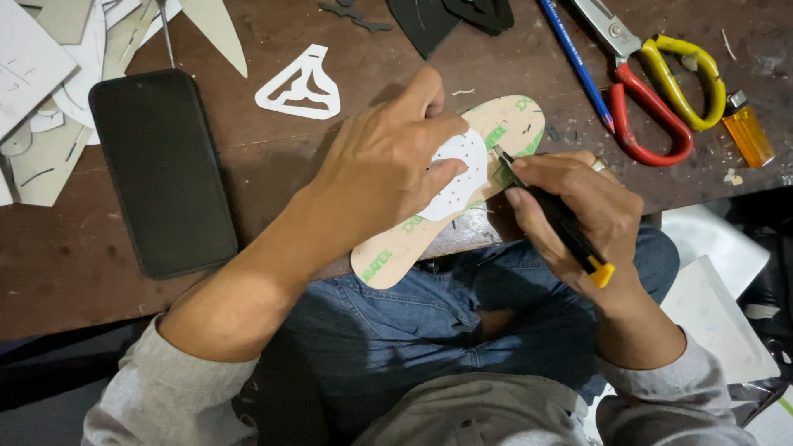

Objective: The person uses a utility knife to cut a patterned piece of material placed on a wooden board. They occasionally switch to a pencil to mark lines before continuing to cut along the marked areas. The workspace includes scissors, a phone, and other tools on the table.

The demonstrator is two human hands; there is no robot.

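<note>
Denim knees and grey sleeves fill the near edge, at six o'clock. Up from them the left hand (388, 165) lies flat, fingers spread, pressing a white template (456, 177) onto a tan insole board (429, 216). That board sits at the table (74, 264) edge, its heel end jutting over the lap toward seven o'clock, its toe toward one o'clock. At three o'clock of the template the right hand (578, 211) is closed tight around a black knife (552, 213) with a yellow end, tip touching the template's rim. The board looks thin, light and fairly stiff, likely to skid unless held down from above, near the cut. A dark phone (161, 169) lies at nine o'clock; red-and-yellow scissors (657, 91), a blue pencil (574, 62) and an orange lighter (747, 132) lie at two o'clock
</note>
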